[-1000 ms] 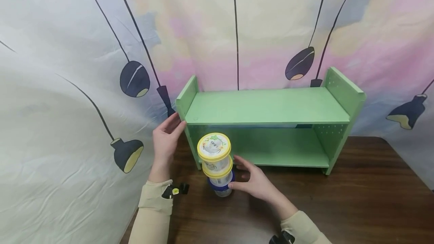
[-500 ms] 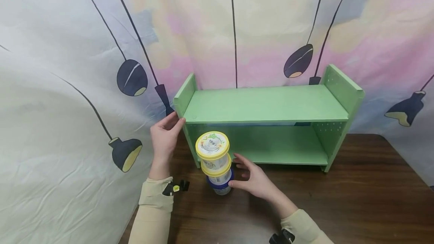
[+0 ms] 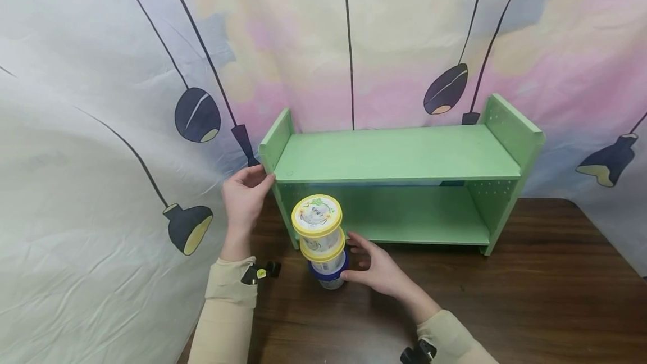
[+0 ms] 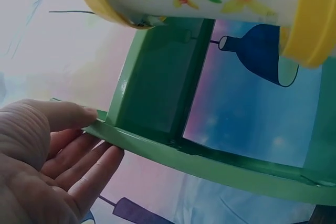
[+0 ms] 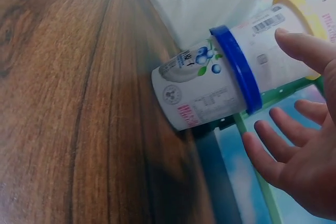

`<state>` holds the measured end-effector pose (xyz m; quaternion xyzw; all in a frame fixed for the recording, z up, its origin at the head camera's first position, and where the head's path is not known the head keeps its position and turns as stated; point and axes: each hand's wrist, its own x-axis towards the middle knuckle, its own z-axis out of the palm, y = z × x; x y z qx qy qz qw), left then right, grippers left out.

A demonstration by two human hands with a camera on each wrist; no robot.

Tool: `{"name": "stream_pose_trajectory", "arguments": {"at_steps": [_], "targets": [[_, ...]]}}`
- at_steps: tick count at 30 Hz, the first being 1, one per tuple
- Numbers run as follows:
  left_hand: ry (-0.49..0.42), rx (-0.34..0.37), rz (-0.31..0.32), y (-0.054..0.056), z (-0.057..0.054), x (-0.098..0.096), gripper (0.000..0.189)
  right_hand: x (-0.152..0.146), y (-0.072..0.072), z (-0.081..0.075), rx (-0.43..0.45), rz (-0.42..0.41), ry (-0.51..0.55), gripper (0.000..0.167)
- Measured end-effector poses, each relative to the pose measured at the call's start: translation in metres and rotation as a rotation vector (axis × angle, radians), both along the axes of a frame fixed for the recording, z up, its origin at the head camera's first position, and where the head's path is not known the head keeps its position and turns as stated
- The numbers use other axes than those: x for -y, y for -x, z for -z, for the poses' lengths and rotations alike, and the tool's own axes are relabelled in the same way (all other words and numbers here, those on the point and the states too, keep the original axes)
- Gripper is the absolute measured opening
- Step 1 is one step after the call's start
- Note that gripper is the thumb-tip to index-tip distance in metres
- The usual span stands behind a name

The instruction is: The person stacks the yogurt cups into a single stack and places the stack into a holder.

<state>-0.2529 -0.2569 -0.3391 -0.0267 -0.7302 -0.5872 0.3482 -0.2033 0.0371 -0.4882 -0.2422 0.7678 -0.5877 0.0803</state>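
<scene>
A green two-tier shelf [image 3: 399, 156] stands on the table. My left hand [image 3: 244, 198] pinches the front edge of its left side panel, thumb on one face and fingers on the other, as the left wrist view shows. In front of the shelf's left part rises a stack of yogurt tubs: two with yellow lids, the top one [image 3: 317, 217] marked with flowers, above a blue-lidded tub [image 5: 202, 87] with blueberries on its label. Right of the stack, my right hand [image 3: 379, 268] stays open, fingers spread and slightly bent. Its thumb looks close to the tubs; contact is unclear.
The dark wooden table [image 3: 546, 291] extends to the right and front. A cloth backdrop [image 3: 404, 32] printed with hanging lamps stands behind the shelf and along the left side.
Both hands keep nearly the same places at the shelf panel and beside the tubs. The head view has shifted slightly; the stack and shelf stand as before.
</scene>
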Motion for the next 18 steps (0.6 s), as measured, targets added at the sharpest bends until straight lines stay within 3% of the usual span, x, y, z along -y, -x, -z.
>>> {"name": "stream_pose_trajectory", "arguments": {"at_steps": [10, 18], "targets": [[0.049, 0.059, -0.025, 0.001, -0.005, 0.004, 0.024, 0.009, 0.008, 0.022, 0.065, -0.033, 0.061, 0.097], [0.067, 0.055, -0.018, 0.003, -0.004, 0.005, 0.023, 0.017, 0.015, 0.035, 0.09, -0.008, 0.0, 0.106]]}}
